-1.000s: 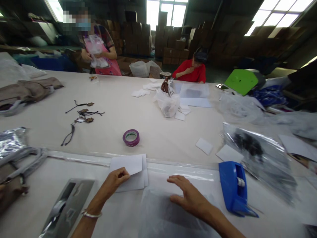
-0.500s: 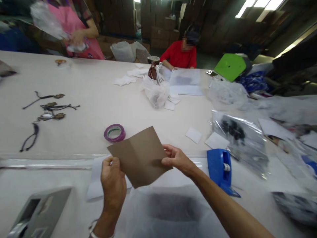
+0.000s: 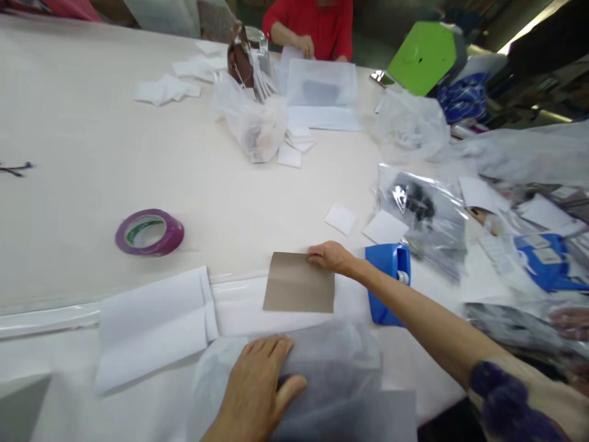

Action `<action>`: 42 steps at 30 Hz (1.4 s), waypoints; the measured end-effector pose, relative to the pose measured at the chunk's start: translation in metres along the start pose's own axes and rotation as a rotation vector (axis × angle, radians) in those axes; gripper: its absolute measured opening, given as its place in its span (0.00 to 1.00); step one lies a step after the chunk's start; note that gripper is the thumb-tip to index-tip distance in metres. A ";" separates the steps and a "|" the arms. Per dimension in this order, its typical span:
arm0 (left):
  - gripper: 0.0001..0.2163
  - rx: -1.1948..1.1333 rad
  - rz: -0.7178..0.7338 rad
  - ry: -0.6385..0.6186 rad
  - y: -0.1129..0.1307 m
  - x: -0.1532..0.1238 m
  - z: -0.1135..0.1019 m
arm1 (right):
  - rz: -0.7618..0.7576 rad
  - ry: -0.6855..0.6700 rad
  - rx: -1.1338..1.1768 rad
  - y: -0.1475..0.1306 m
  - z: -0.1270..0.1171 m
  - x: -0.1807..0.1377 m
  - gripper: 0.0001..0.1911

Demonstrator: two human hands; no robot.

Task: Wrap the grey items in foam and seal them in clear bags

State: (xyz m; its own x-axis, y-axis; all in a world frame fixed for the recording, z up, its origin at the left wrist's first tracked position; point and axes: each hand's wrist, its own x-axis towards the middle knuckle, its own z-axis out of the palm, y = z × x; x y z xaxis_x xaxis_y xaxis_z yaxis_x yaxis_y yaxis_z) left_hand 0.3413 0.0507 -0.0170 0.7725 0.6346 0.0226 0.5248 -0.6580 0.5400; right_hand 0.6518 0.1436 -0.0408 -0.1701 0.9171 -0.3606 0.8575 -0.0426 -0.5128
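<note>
My right hand (image 3: 332, 256) pinches the upper right edge of a brown sheet of card (image 3: 294, 285), which lies or hovers just above the white table. On a frosted, translucent plastic bag (image 3: 340, 344) close to me rests my left hand (image 3: 260, 380), fingers stretched and thumb apart, holding nothing. Something dark shows faintly through that bag. Right of the card, partly behind my right forearm, stands a blue tape dispenser (image 3: 383, 294). Folded white paper sheets (image 3: 154, 325) lie to the left of the bag.
A roll of purple tape (image 3: 172, 235) lies on the left. Small white cards (image 3: 341, 218) and a clear bag with black contents (image 3: 416, 205) sit to the right. Across the table, a person in a red top (image 3: 317, 27) handles a frosted bag (image 3: 322, 83) beside a plastic bag (image 3: 257, 129).
My left hand has let go of the brown card and come down onto the frosted bag. The card, still in my right hand, is lower and flatter. The camera view has shifted.
</note>
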 end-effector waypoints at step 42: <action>0.22 0.617 -0.268 0.152 -0.134 -0.091 -0.023 | -0.411 0.238 0.058 -0.131 0.052 -0.107 0.30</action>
State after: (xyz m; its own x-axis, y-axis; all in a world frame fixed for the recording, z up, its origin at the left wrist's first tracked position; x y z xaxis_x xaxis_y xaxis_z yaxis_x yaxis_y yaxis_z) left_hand 0.1928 0.0904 -0.0716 0.5528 0.8277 0.0968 0.8329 -0.5524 -0.0330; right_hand 0.5329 0.0310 0.0244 -0.3677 0.9275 0.0667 0.7127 0.3272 -0.6205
